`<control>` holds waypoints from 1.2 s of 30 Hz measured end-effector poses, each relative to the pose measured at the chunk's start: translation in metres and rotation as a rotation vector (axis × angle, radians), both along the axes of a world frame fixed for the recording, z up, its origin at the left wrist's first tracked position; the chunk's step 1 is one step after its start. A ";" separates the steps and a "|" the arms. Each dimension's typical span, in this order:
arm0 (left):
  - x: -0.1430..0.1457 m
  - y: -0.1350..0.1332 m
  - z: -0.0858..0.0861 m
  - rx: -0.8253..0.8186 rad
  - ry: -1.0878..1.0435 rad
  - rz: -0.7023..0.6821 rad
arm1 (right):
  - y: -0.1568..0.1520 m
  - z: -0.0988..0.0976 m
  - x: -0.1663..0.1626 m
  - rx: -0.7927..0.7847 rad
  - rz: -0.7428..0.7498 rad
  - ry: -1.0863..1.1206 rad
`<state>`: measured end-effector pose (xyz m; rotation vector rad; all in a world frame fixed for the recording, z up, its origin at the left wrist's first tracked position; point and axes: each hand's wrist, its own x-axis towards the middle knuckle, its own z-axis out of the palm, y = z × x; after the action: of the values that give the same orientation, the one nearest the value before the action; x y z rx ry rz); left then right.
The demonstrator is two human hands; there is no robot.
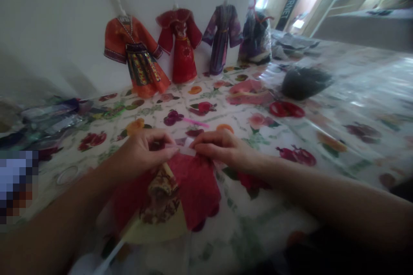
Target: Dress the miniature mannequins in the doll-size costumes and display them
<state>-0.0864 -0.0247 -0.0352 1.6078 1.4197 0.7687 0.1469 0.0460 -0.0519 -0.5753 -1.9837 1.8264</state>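
My left hand (151,148) and my right hand (222,148) meet above a small doll-size garment, each closed in a pinch. Between their fingertips stretches a short whitish strip (187,150), blurred, its material unclear. Red cloth (200,193) of the garment lies just below the fingers, spread to both sides. Its middle carries a gold-patterned piece (161,184), and a pale yellow skirt part (158,234) fans out toward me. A thin white stick (111,258) runs from the garment to the lower left. My left forearm hides part of the red cloth.
Several small dressed figures, including an orange robe (146,73) and a red robe (183,60), stand against the wall. Red-handled scissors (287,109), a pink stick (196,122), pink cloth (248,92) and a dark bundle (305,81) lie beyond my hands. Plastic packets (54,116) are piled left.
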 end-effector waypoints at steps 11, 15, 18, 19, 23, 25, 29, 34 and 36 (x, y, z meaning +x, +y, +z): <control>0.004 -0.002 0.001 -0.013 -0.002 0.043 | -0.002 -0.007 -0.005 0.059 -0.063 0.018; 0.006 -0.001 0.001 -0.030 0.013 0.059 | -0.003 -0.013 -0.008 0.108 -0.105 0.074; 0.009 -0.002 0.002 -0.045 0.019 0.056 | -0.005 -0.013 -0.007 0.137 -0.123 0.061; 0.010 -0.002 0.003 -0.037 0.022 0.051 | -0.005 -0.012 -0.007 0.145 -0.125 0.052; 0.014 -0.003 0.005 -0.009 0.057 0.041 | -0.005 -0.009 -0.004 0.178 -0.104 -0.009; 0.014 -0.004 0.005 -0.008 0.070 0.061 | -0.004 -0.007 -0.002 0.180 -0.097 -0.034; 0.011 -0.002 0.002 -0.006 0.060 0.053 | -0.002 -0.006 -0.001 0.161 -0.066 -0.034; 0.014 -0.003 0.001 0.007 0.061 0.055 | -0.006 -0.011 -0.007 0.150 -0.099 0.000; 0.016 -0.004 0.003 0.004 0.060 0.052 | -0.008 -0.012 -0.010 0.160 -0.119 0.000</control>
<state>-0.0703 -0.0287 -0.0319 1.6144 1.5084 0.7597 0.1370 0.0379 -0.0641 -0.6298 -2.0263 1.5811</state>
